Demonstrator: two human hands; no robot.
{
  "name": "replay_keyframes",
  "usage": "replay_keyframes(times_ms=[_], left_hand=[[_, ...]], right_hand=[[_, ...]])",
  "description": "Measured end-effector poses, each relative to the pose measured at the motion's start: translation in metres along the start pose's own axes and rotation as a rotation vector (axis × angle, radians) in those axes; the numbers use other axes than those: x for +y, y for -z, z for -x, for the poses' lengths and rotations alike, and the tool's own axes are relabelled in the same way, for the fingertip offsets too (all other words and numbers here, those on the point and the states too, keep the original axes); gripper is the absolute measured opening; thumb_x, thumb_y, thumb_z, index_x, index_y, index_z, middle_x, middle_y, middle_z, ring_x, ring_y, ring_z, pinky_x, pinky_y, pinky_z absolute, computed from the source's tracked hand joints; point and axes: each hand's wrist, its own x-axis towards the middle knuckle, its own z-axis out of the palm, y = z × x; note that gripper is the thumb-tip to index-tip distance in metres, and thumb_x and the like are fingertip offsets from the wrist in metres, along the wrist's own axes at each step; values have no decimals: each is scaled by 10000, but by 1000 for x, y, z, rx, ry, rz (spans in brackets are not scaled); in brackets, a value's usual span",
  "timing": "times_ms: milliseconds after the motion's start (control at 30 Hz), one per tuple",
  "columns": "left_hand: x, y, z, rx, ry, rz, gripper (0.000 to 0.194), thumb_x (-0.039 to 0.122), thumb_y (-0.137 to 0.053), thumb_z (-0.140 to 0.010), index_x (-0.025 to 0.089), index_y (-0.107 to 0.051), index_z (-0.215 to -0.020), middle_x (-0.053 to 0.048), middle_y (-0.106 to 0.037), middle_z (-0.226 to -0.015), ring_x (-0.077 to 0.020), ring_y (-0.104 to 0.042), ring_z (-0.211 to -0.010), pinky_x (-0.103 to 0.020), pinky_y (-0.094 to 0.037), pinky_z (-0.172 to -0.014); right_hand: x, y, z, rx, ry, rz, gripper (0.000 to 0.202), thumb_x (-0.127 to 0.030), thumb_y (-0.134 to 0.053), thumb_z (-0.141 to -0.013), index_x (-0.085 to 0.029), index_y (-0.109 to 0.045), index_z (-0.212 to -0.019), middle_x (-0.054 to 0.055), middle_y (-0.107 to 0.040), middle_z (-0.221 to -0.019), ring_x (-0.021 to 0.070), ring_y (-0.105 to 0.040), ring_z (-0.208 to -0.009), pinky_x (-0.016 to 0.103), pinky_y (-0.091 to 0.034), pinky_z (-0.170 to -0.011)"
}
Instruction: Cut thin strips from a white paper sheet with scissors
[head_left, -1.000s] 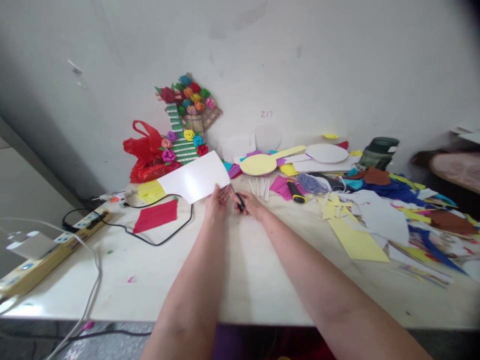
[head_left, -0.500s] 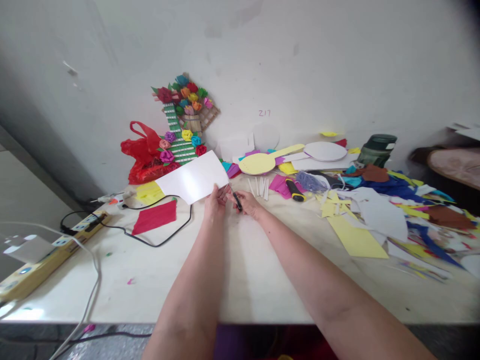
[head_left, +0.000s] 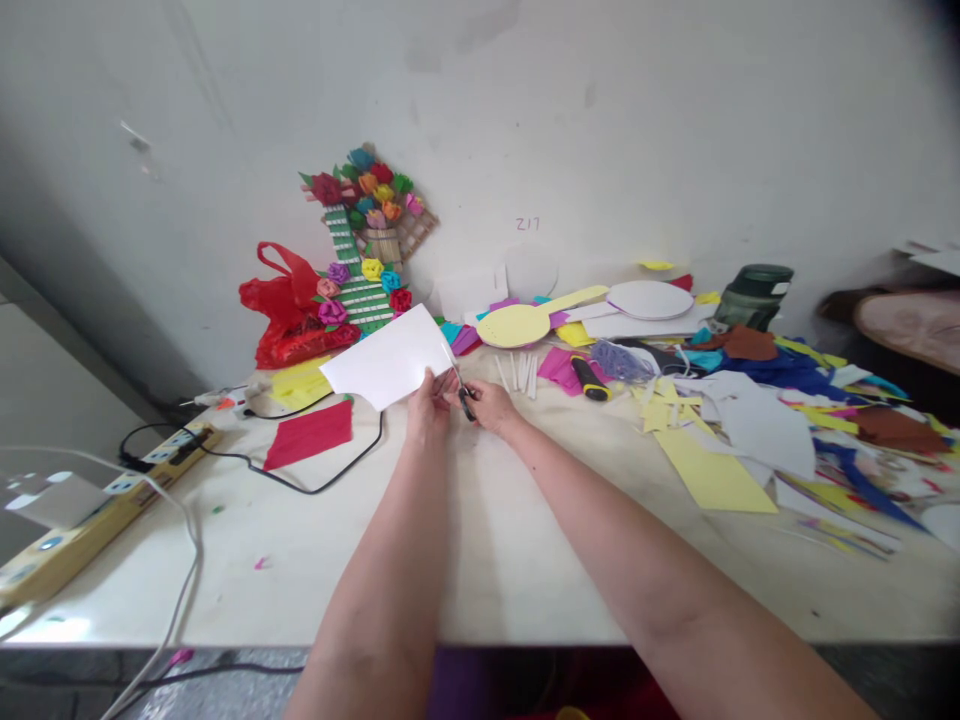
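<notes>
My left hand (head_left: 431, 405) pinches the lower right edge of a white sheet of paper (head_left: 390, 357), thumb on top, holding it tilted above the table. A pair of scissors (head_left: 466, 402) with black handles is in my right hand (head_left: 489, 406), closed around the grips. Its blades point up and left along the paper's right edge, and they look parted. The fingertips of both hands are close together. Just beyond my right hand lie several thin white paper strips (head_left: 523, 374).
A red paper piece (head_left: 310, 436) and a black cable lie left, by a power strip (head_left: 112, 505). Paper flowers (head_left: 375, 195) lean on the wall beside a red bag (head_left: 281, 305). Rightward are a yellow-black cutter (head_left: 590, 378), coloured scraps and a green bottle (head_left: 754, 297).
The scissors have shifted slightly up and left toward the paper's edge, with their handles more spread. The paper's left end has moved slightly to the right.
</notes>
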Motion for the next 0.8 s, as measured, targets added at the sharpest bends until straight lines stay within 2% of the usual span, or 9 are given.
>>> replay_keyframes(times_ms=[167,467,800], left_hand=[[-1,2,-1,12,33,23,80,149,-567,-752,98,-585,-811,-69,-636,-643,-166,-635,-671,-256,-510,-646],[3,-2,5,78,74,36,51,122,-587,-733,101,-598,-778,-75,-644,-694,-155,-628,-709,-236,-497,-666],[2,-4,7,64,40,33,70,130,-578,-747,108,-600,-810,-64,-650,-706,-148,-629,-683,-230,-501,-631]], right_hand=[[-1,0,1,34,44,71,225,-385,-573,-683,-201,-635,-796,-31,-580,-585,95,-502,-558,180,-354,-510],[-9,1,7,39,47,168,225,-416,-556,-683,-222,-626,-773,-22,-596,-628,107,-507,-589,187,-322,-512],[-9,2,9,35,32,196,277,-488,-539,-682,-229,-611,-750,-23,-601,-663,114,-501,-606,201,-296,-522]])
